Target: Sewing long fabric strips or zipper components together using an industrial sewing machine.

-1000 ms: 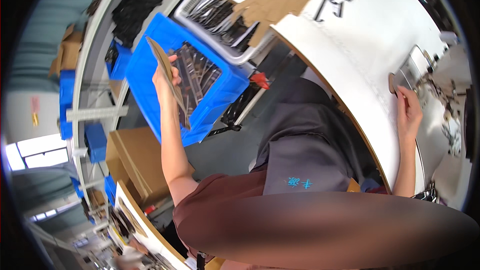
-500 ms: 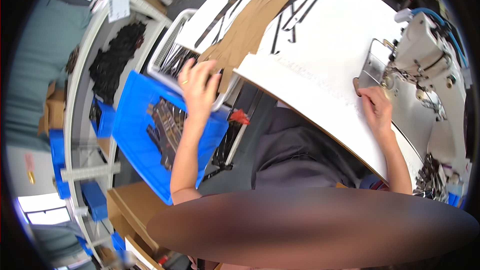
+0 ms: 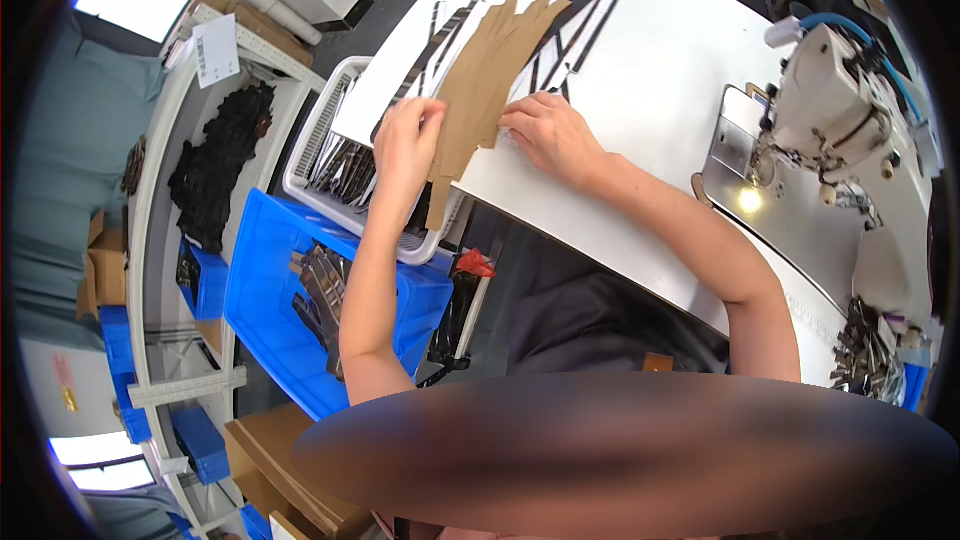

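Observation:
A bundle of long tan strips [image 3: 490, 75] lies across the left end of the white table [image 3: 660, 70], its near end hanging past the edge. My left hand [image 3: 405, 145] is at the bundle's left side, thumb and fingers pressed together; anything between them is hidden. At the right side of the same bundle is my right hand [image 3: 553, 138], fingers bent and drawn together with the tips by the strips' edge. What these tips hold, if anything, I cannot make out. Dark, narrow straps [image 3: 600, 25] lie under and beside the tan strips.
A white sewing machine [image 3: 830, 90] with its lamp lit stands on the right. Below the table's left edge are a white basket [image 3: 300, 155] of dark strips and a blue bin [image 3: 275, 310] with brown patterned pieces. Shelving [image 3: 190, 385] stands farther left.
My right hand has left the sewing machine and moved left to the tan strips. My left hand has moved up along the bundle and its fingers have closed. The view has shifted slightly.

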Tool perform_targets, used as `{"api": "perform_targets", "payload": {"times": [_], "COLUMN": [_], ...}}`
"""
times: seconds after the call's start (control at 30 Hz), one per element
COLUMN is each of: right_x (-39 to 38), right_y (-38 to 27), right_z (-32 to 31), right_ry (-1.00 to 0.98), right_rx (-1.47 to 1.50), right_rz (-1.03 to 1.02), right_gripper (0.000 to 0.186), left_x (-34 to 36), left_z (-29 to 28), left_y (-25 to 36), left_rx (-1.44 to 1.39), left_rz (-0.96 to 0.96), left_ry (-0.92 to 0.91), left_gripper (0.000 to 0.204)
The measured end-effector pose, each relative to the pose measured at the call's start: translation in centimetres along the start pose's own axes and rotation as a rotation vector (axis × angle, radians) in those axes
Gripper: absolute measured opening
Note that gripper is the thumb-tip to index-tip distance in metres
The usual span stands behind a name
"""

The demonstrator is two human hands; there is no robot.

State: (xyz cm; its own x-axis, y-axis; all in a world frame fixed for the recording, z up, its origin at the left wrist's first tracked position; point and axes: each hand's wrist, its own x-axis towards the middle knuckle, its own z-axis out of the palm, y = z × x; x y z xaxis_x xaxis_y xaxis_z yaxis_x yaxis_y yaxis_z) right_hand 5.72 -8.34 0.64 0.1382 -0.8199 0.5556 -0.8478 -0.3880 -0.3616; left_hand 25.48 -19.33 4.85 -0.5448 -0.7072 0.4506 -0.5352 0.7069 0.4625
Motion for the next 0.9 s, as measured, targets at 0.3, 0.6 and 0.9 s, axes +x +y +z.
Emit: {"api": "perform_targets", "payload": {"times": [0.3, 0.6, 0.9], "right_x": [2.1, -6.0, -17.7], "right_y": [1.1, -8.8, -10.5], "right_z": [2.7, -7.4, -12.9], "right_ry": [0.04, -0.544, -0.099], "right_rx": [-0.206, 1.023, 1.59], "right_rz": [0.02, 0.948, 1.393], "right_gripper": [0.037, 0.039, 0.027], "left_x": [-12.6, -13.9, -7.5], "left_z": [-0.6, -1.3, 8.5], "left_y": [-2.3, 9.1, 14.3], "left_rx": [-1.014, 0.134, -0.162], "left_rz": [-0.797, 0.534, 0.467], "left_ry": [-0.311, -0.023, -0.414], "left_gripper": [0.027, 0.036, 0.057]}}
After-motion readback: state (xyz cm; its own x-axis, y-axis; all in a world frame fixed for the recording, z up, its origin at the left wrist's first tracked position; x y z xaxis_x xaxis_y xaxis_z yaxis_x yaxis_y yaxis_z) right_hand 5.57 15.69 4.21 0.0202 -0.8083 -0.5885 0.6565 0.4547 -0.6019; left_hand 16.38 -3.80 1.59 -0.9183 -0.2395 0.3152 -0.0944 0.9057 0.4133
